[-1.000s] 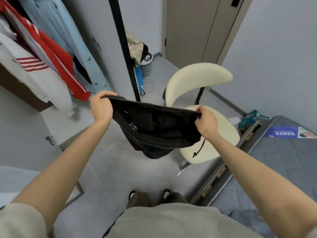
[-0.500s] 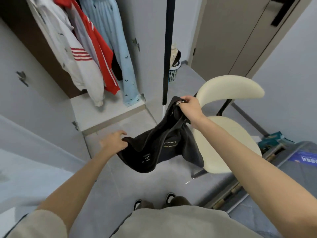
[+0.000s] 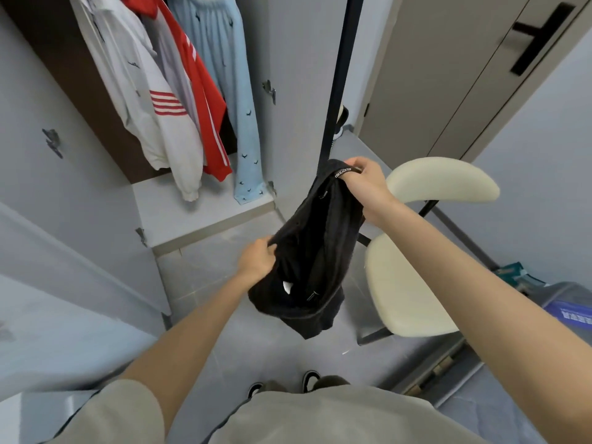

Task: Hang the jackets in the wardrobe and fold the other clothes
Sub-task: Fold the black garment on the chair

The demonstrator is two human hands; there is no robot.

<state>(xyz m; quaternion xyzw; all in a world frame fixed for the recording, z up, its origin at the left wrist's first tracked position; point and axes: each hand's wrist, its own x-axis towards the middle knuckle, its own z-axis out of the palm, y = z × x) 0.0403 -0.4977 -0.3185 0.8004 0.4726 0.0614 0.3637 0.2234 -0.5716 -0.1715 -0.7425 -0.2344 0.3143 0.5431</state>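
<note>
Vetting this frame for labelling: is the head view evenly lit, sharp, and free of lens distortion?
Head view: soft even light, no glare or hard shadows; wide-angle distortion slants the black pole and the door; the black garment, gripped by the left hand and right hand, loses fold detail in darkness.

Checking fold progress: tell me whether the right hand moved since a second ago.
Yes. The right hand, gripping the black garment, rose from over the chair seat to beside its backrest.
</note>
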